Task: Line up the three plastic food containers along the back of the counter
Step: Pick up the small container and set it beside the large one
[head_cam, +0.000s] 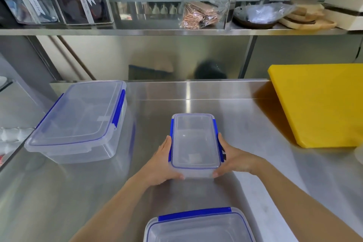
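Both hands, left hand (162,160) and right hand (234,158), squeeze the small box (194,143) in the middle of the desk (245,124). Its smooth sides could slip, or it could bump the big box (78,122) by the back left corner.

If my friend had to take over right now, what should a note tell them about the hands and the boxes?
Left hand and right hand: both grip the small clear plastic container with blue clips, mid-counter.
Large clear plastic container with blue clips: back left of the steel counter, seemingly placed.
Third clear container with a blue clip: near front edge, untouched.
Left: push the small one back beside the large one, then the third.
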`<state>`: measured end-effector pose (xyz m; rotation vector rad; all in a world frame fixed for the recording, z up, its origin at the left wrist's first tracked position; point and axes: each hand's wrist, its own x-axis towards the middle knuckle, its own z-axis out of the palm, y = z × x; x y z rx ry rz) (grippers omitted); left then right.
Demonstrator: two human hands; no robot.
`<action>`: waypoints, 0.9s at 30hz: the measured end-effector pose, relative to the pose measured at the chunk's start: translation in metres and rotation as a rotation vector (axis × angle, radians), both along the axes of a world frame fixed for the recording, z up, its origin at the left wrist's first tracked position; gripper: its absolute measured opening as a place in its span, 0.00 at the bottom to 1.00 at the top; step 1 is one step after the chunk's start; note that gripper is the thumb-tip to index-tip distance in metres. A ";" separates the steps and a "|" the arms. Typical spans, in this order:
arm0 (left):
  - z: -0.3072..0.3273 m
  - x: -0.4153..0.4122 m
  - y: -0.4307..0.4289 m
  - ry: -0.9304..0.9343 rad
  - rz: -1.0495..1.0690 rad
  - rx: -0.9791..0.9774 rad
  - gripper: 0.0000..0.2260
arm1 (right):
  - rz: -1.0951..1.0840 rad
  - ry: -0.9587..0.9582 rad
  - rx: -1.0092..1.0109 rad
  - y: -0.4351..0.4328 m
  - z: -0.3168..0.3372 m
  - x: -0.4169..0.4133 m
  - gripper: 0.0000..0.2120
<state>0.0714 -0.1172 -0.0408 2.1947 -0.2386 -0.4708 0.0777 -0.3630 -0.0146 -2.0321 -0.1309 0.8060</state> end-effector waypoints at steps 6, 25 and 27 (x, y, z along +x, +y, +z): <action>-0.009 0.025 0.023 -0.288 0.299 0.152 0.29 | -0.071 -0.135 -0.001 0.040 -0.007 0.046 0.49; -0.017 0.086 0.048 -0.274 0.338 0.551 0.39 | -0.252 -0.430 -0.288 0.109 -0.025 0.116 0.25; -0.014 0.075 0.047 -0.300 0.319 0.507 0.37 | -0.259 -0.454 -0.229 0.106 -0.023 0.105 0.25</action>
